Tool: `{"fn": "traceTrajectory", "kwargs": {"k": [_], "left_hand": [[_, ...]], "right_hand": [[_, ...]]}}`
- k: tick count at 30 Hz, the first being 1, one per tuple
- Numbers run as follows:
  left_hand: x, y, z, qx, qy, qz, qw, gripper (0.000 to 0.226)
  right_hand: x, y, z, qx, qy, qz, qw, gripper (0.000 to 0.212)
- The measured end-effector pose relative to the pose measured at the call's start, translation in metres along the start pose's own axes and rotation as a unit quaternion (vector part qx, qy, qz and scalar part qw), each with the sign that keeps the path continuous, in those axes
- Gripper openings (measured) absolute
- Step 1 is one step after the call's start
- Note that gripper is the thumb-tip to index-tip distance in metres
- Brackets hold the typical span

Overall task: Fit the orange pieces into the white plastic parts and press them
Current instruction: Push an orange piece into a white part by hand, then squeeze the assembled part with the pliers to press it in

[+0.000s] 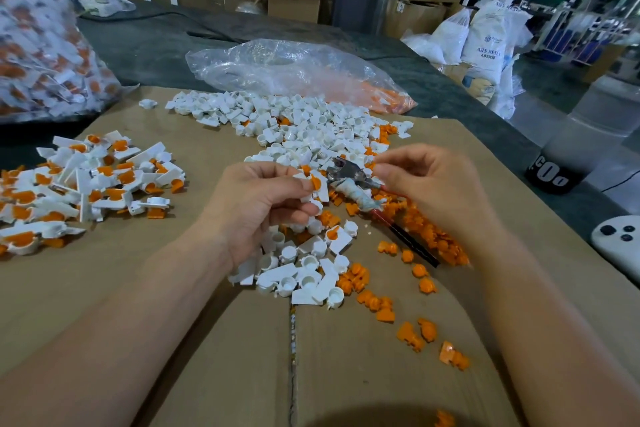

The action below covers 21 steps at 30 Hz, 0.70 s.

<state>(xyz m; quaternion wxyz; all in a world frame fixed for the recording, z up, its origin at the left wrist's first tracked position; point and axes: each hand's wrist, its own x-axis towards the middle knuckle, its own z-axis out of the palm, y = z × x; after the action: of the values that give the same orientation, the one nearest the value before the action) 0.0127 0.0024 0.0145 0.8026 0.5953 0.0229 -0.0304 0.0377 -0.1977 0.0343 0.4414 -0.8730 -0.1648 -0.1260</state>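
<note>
Over the middle of the cardboard [207, 288], just above the scattered stock, both hands work close together.

- Left hand [256, 201]: fingers curled, thumb on top, pinching one white part [323, 193] with an orange piece [316, 182] already sitting in its cup. Held clear of the surface, just beside the head of the pliers [348, 173], which lie on the sheet.
- Right hand [433, 187]: fingertips drawn together near the plier head. Cannot tell whether they pinch anything.
- Orientation: the orange face is turned up and toward the right hand. The part's long axis seems to run steeply, cup end high, flat tab low toward the left fingertips; partly hidden, so not certain.
- Step, as I judge it: seating and pressing the insert.
- To do it well: keep the cup mouth squarely facing the pressing thumb, line up the insert's lobes with the cup before pushing, press straight along the cup axis and not at a slant, and brace the tab with the left fingers so the part cannot twist.
- Nearby: loose orange pieces [426, 229] under the right wrist, heap of white parts [311, 135] beyond, finished pile [86, 180] well off to the left.
</note>
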Motion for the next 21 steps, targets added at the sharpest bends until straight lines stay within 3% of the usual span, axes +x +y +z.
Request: {"fn": "traceTrajectory", "kwargs": {"k": [2,7,10,14,16,21], "left_hand": [[0.000,0.000,0.000,-0.002,-0.002,0.003,1.000,0.020],[0.001,0.000,-0.002,-0.004,0.004,0.006,1.000,0.008],[0.001,0.000,-0.002,-0.005,0.002,0.006,1.000,0.009],[0.002,-0.001,-0.002,-0.004,-0.003,0.006,1.000,0.008],[0.002,-0.001,-0.001,-0.007,-0.006,0.007,1.000,0.008],[0.000,-0.001,-0.001,-0.006,-0.013,0.016,1.000,0.010]], "right_hand": [[0.004,0.006,-0.012,-0.058,0.002,0.040,0.998,0.003],[0.009,0.021,-0.025,-0.155,-0.090,0.147,0.973,0.031],[0.008,0.021,-0.025,-0.188,-0.110,0.152,0.964,0.039],[0.008,0.022,-0.018,-0.288,-0.161,0.140,0.934,0.095],[0.009,0.025,-0.011,-0.325,-0.204,0.149,0.911,0.110],[0.010,0.034,-0.006,-0.315,-0.242,0.146,0.906,0.086]]}}
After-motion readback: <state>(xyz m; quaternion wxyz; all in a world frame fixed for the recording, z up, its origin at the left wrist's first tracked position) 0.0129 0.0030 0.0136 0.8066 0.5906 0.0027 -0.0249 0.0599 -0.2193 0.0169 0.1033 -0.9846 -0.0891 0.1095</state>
